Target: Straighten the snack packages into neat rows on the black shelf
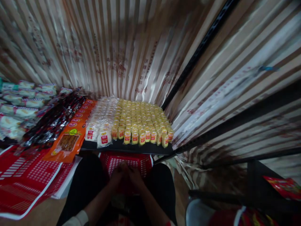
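Observation:
My left hand (117, 174) and my right hand (134, 174) meet between my knees, low in the head view. Both look closed, with the fingers curled in against each other. It is too dark to make out whether anything is in them. Right behind and below them is a red plastic basket (146, 161) with a slotted wall. Above the hands, small yellow wrapped packets (141, 122) stand in dense rows on a black shelf (131, 149). White wrapped packets (103, 121) fill the shelf to their left.
An orange snack bag (70, 135) and dark glossy packets (54, 121) overhang the shelf, with pale packets (25, 100) farther left. A red basket (28, 179) sits at lower left. Dark bars (211, 133) cross before a striped sheet (117, 47). A red packet (283, 185) lies at right.

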{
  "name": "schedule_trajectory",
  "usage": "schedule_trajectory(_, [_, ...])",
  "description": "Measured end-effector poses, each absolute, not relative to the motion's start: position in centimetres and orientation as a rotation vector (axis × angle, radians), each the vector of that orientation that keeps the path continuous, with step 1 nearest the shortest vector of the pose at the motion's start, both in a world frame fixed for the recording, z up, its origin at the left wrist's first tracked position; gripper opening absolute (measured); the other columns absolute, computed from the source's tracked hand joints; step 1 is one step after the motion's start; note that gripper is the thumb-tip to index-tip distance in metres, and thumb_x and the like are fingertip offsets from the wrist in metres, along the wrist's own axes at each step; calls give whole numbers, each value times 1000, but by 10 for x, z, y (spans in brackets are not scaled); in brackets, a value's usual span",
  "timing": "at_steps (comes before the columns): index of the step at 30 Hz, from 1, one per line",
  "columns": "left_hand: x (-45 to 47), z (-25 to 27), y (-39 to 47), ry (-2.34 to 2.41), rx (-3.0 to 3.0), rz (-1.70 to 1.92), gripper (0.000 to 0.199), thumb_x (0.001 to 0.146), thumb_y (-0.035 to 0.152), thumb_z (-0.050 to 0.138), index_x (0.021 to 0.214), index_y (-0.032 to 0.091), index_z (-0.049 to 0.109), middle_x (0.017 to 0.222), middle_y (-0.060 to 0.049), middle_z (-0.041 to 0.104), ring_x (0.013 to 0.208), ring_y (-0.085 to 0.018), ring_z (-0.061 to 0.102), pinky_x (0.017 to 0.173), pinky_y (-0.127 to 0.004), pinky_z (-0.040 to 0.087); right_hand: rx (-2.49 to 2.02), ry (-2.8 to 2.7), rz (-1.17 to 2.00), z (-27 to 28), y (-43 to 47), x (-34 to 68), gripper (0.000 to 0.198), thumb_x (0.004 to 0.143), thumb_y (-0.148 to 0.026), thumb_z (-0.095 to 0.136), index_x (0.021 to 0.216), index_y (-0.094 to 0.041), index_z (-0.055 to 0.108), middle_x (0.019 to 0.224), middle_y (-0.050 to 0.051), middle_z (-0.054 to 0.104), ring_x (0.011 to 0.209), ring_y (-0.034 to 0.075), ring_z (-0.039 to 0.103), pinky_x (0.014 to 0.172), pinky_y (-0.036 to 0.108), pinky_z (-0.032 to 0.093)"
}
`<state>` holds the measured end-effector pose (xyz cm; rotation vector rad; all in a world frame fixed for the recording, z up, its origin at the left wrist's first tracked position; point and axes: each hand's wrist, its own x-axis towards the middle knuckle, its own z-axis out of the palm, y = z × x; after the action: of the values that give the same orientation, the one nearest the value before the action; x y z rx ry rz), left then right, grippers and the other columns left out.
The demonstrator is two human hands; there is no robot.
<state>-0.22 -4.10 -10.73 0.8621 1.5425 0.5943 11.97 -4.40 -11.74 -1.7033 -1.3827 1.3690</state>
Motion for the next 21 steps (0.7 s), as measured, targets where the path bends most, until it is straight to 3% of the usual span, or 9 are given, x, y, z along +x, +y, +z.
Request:
schedule_trajectory(5, [-10, -88, -49, 1617, 993, 769, 15, 71, 25, 56, 83, 17, 59, 80, -5, 67, 81, -21, 64, 75, -32, 49, -1598, -1479, 1263, -92, -48, 119, 30, 83, -33, 46, 99, -20, 68, 104, 6, 69, 101, 21, 62, 93, 36, 44])
schedule_trajectory(9, [-21, -61, -50, 1663, 1144, 922, 25, 75, 26, 51, 98, 19, 57, 89, -3, 65, 82, -19, 62, 82, -34, 47, -1466, -1594, 1083, -66, -39, 110, 31, 83, -28, 43, 101, -22, 67, 101, 6, 69, 93, 19, 63, 88, 34, 48])
schedule_trajectory(16, [-32, -9, -1, 1780, 1620, 1188, 28, 79, 21, 52, 106, 17, 56, 100, -7, 64, 92, -20, 60, 86, -35, 47, -1346, -1606, 712, -19, 1, 86, 37, 82, -24, 46, 117, -19, 59, 102, 9, 65, 87, 17, 62, 80, 30, 52])
schedule_trajectory(21, [-33, -3, 32, 1958, 1715, 1123, 30, 80, 17, 52, 110, 13, 55, 104, -11, 64, 98, -23, 59, 87, -36, 46, -1352, -1658, 469, -17, 22, 84, 40, 84, -20, 40, 120, -16, 57, 109, 12, 62, 96, 20, 59, 89, 36, 48])
